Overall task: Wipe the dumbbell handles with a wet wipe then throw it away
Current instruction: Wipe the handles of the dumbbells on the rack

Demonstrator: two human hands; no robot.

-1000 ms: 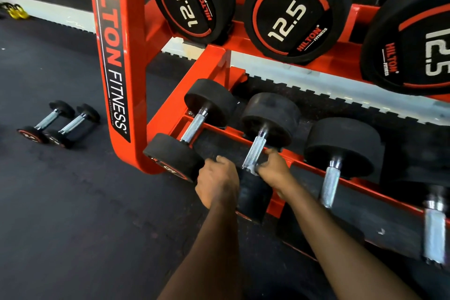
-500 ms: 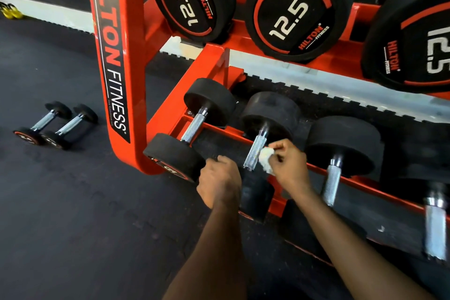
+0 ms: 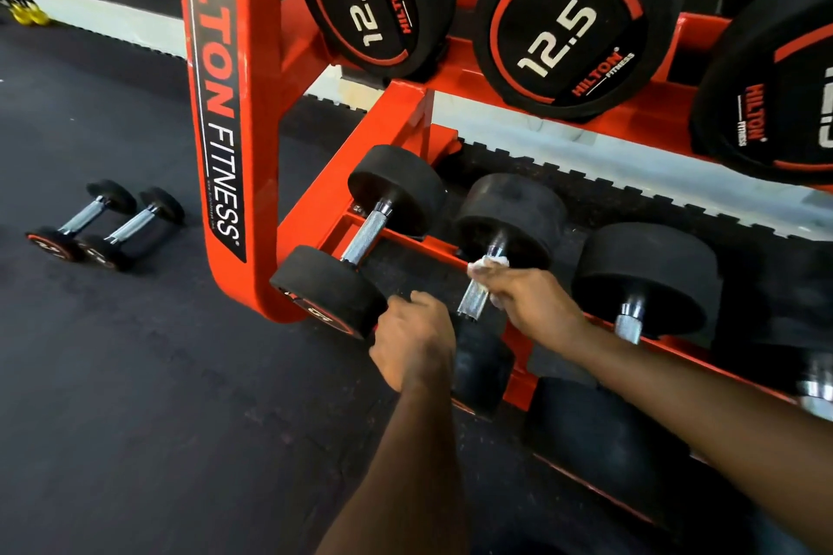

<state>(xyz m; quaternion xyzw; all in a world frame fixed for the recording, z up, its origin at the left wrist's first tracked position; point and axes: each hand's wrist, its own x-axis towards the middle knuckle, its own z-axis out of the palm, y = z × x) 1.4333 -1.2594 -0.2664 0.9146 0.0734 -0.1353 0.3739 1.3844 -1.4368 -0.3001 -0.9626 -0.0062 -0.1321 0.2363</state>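
The white wet wipe (image 3: 489,262) is sitting bunched against the steel handle (image 3: 473,297) of the second dumbbell (image 3: 509,212), on the bottom shelf of the orange rack (image 3: 252,104) — the right hand (image 3: 527,297) is pinching it there. The left hand (image 3: 414,338) is hovering curled beside that dumbbell's front head (image 3: 480,367) — whether it's gripping anything, I can't tell.

Bright, even indoor light. Soft glare streaks the glossy orange rack upright (image 3: 266,104) and the knurled dumbbell handle (image 3: 367,234). Wide-angle distortion bends the edges; the handle at far right (image 3: 816,392) is blurred.

Knurled metal handle (image 3: 365,237), matt rubber heads
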